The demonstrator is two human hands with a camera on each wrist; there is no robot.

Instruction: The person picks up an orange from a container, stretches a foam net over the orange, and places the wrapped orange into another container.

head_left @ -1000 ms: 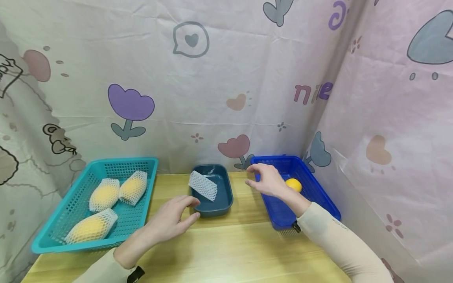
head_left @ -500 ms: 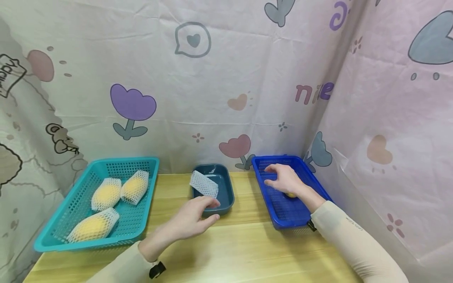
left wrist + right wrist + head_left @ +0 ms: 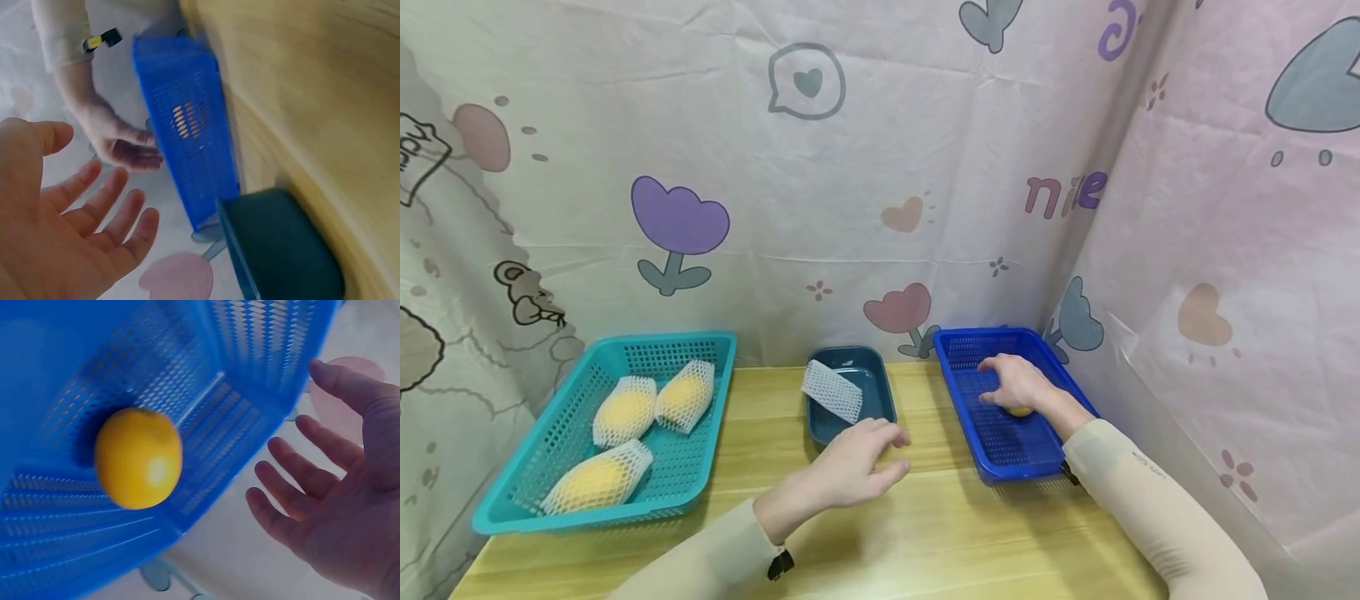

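**Right hand over the lemon in the blue basket, left hand loose by the dark tray**

The right hand (image 3: 1018, 385) reaches into the blue basket (image 3: 992, 437) at the right end of the wooden bench (image 3: 925, 533). It sits directly over a bare yellow lemon (image 3: 1019, 410), which peeks out just under the palm in the head view. The right wrist view shows the lemon (image 3: 138, 457) lying on the basket floor with the fingers (image 3: 290, 475) spread and straight beside it, so the grip is open and holds nothing; whether the palm touches the fruit cannot be told.

The left hand (image 3: 853, 468) hovers above the bench just in front of the dark teal tray (image 3: 880, 392), fingers relaxed and slightly parted, its grip also open and holding nothing. The left wrist view confirms the loose, spread fingers (image 3: 94, 215).

A white foam net sleeve (image 3: 831, 392) lies across the left rim of the tray, well clear of both hands.

At the left end of the bench stands a turquoise basket (image 3: 535, 467) holding three lemons wrapped in foam net (image 3: 625, 412), two side by side toward the back and one nearer the front.

A printed pink curtain (image 3: 850, 167) hangs behind the bench and along its right side.
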